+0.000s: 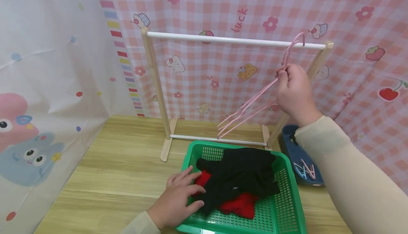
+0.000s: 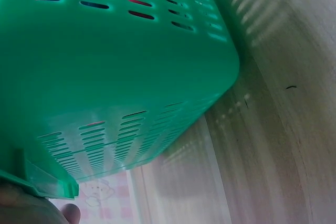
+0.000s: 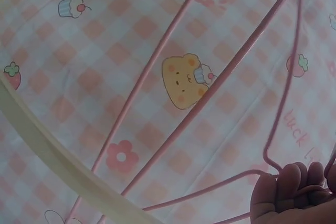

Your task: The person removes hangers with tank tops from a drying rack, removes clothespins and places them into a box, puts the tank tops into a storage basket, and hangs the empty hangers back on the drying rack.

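My right hand (image 1: 294, 92) grips pink wire hangers (image 1: 287, 53) just below their hooks, at the right end of the white rail (image 1: 216, 40). Their bars slant down to the left; in the right wrist view several pink wires (image 3: 252, 40) cross in front of the curtain. Whether the hooks bear on the rail is hard to tell. At the left side of the green basket (image 1: 297, 191), my left hand (image 1: 176, 196) rests with loosely bent fingers over the rim. Its fingertips lie by a black garment (image 1: 242, 170), which covers part of a red one (image 1: 240, 205).
A wooden rack post (image 1: 156, 85) holds the rail's left end, with a low white crossbar (image 1: 220, 140) behind the basket. To the right, a dark blue tray (image 1: 288, 134) holds clothespins (image 1: 309, 170). A pink checked curtain (image 1: 197, 14) hangs behind.
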Tool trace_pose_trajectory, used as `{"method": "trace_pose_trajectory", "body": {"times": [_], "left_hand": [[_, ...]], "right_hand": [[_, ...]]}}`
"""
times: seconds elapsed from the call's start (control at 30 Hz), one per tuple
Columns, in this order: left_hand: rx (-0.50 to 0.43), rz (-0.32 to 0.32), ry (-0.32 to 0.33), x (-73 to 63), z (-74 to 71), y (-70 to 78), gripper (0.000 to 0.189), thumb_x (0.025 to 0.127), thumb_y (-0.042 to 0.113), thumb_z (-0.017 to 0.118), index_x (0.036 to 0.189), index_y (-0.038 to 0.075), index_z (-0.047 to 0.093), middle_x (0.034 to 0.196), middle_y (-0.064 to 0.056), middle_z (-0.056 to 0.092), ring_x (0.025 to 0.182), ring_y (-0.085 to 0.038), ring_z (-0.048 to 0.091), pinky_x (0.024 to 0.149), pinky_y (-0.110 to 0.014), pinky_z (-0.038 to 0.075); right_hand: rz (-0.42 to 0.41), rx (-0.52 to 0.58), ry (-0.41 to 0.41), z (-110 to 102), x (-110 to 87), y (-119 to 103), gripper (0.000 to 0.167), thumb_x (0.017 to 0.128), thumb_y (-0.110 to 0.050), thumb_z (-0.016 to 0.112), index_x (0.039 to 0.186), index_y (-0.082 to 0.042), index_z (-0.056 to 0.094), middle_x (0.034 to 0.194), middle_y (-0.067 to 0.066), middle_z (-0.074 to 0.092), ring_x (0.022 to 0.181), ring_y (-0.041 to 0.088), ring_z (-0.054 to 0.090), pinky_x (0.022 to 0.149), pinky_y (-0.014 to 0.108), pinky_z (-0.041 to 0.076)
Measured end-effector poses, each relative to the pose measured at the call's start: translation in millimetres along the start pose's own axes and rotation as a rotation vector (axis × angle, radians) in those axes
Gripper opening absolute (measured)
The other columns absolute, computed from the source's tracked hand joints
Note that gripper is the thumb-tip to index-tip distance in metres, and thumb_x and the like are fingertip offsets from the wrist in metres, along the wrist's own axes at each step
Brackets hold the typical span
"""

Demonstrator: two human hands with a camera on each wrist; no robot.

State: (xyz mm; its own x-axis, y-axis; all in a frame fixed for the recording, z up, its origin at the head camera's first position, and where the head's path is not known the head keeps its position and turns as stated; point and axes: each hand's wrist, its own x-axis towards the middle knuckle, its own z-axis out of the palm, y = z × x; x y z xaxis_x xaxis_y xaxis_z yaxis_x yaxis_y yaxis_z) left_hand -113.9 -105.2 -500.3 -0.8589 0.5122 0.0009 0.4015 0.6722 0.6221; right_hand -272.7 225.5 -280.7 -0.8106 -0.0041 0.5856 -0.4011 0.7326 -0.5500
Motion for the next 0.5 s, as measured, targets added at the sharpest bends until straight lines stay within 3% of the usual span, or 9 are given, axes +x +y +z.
{"method": "trace_pose_trajectory", "body": {"times": [0.5], "left_hand": [[0.037, 0.003, -0.002, -0.1, -0.1, -0.1, 0.029, 0.099, 0.041, 0.071, 0.126, 0.030, 0.072, 0.166, -0.004, 0.044, 0.162, -0.034, 0.020, 0.118, -0.070, 0.022]], "right_hand": [[0.082, -0.034, -0.006, -6.7, 6.8, 3.8, 0.040, 0.114, -0.021, 0.033, 0.118, 0.009, 0.059, 0.117, 0.027, 0.059, 0.109, 0.041, 0.055, 0.098, 0.055, 0.041]]}}
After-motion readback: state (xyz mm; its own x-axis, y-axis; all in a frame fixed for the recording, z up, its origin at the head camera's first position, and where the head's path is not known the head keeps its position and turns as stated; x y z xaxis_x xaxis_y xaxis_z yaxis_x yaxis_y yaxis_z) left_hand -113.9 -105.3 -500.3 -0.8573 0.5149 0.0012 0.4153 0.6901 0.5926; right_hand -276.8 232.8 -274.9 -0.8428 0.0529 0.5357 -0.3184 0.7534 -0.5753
